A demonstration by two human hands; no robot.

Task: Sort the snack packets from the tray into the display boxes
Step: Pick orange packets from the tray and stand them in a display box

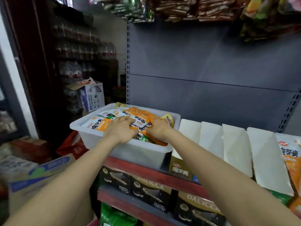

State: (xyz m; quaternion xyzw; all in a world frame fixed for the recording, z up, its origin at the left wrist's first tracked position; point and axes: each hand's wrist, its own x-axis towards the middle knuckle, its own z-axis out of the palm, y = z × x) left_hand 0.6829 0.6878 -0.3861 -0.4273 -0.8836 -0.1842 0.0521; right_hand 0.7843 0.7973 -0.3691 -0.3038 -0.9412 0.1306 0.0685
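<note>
Both hands in tray [101, 141] mid-frame, left hand [121, 130] fingers spread flat on packets [138, 116], right hand [158, 129] pinching one, display boxes [211, 141] rightward, nearer the right.

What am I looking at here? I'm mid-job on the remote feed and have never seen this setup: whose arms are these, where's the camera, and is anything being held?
There is no machine: a person works with bare hands, and the single picture comes from a camera on their head, looking forward and down. Both hands reach into a white tray of snack packets on a shop shelf. The left hand lies on the packets with its fingers spread. The right hand looks to be gripping packets, though motion blur hides the details. To the right stand white display boxes. Nearly all of them look empty; the farthest shows a packet.
</note>
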